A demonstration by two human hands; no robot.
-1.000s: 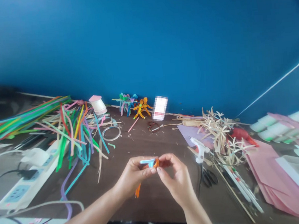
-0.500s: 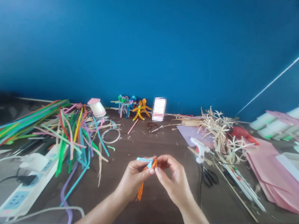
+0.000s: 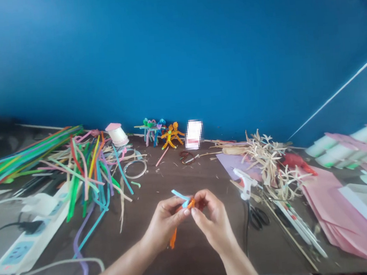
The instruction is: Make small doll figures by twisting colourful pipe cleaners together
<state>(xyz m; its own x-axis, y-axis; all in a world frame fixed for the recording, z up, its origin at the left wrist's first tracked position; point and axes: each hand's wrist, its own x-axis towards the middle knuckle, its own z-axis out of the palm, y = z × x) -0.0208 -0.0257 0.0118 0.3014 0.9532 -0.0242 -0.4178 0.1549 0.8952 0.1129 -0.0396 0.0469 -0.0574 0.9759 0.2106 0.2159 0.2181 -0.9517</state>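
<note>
Over the near middle of the dark table, my left hand [image 3: 166, 220] pinches an orange pipe cleaner [image 3: 173, 237] together with a light blue pipe cleaner [image 3: 180, 194]. The orange piece hangs below the left fingers, while the blue end sticks up to the left above them. My right hand [image 3: 212, 220] is closed beside it, thumb and fingertips on the orange part where the two colours meet. The fingers hide how the pieces are joined. Small orange pipe-cleaner figures [image 3: 171, 135] and blue, green and pink ones [image 3: 152, 131] stand by the wall.
Loose pipe cleaners [image 3: 92, 167] heap on the left beside a white power strip [image 3: 23, 250] with cables. To the right lie a glue gun [image 3: 247, 182], scissors [image 3: 259, 217], dried raffia-like strips [image 3: 263, 152] and pink sheets [image 3: 329, 210]. A ring [image 3: 135, 169] lies left of centre.
The light blue end has tilted more upright above my left fingers. Both hands stay together at the same spot, and the view has shifted slightly.
</note>
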